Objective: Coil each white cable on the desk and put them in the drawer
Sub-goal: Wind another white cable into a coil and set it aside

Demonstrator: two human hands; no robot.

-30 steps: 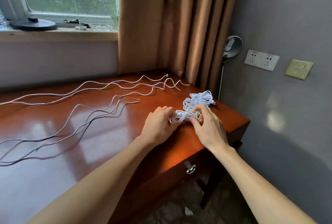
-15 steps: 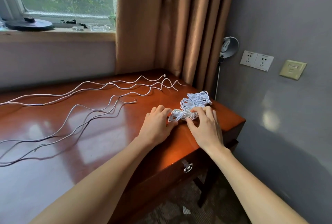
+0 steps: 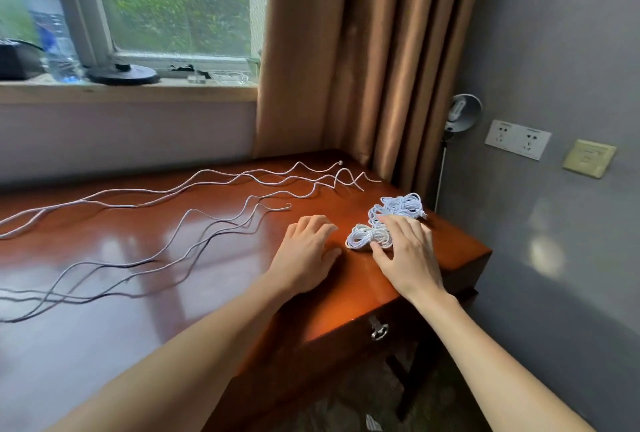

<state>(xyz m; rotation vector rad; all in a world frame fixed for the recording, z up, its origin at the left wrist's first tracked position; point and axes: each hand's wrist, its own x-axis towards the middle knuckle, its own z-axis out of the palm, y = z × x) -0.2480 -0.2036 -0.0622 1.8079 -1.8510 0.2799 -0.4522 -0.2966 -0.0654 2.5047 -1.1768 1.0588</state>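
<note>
Glossy reddish-brown wooden desk (image 3: 363, 289) set into the corner, its top reflecting pale daylight from the pale-framed window (image 3: 173, 2) behind it, green foliage outside. Tan pleated curtain (image 3: 363, 50) hangs right of the pane, covering the end of the wooden sill (image 3: 128, 92); grey wall (image 3: 554, 33) on the right carries a white double socket plate (image 3: 517, 139), a beige switch plate (image 3: 588, 158) and a soft light patch. Small round silver lamp (image 3: 462, 112) just beside the curtain; dark patterned floor (image 3: 346, 411) below.

Glossy reddish-brown wooden desk (image 3: 363, 275) is noted, across whose left and middle long uncoiled white cables (image 3: 190, 211) are spread in loose wavy lines, while at its right front corner a near coiled cable bundle (image 3: 360, 236) and a far coiled cable bundle (image 3: 401, 204) are laid touching.
</note>
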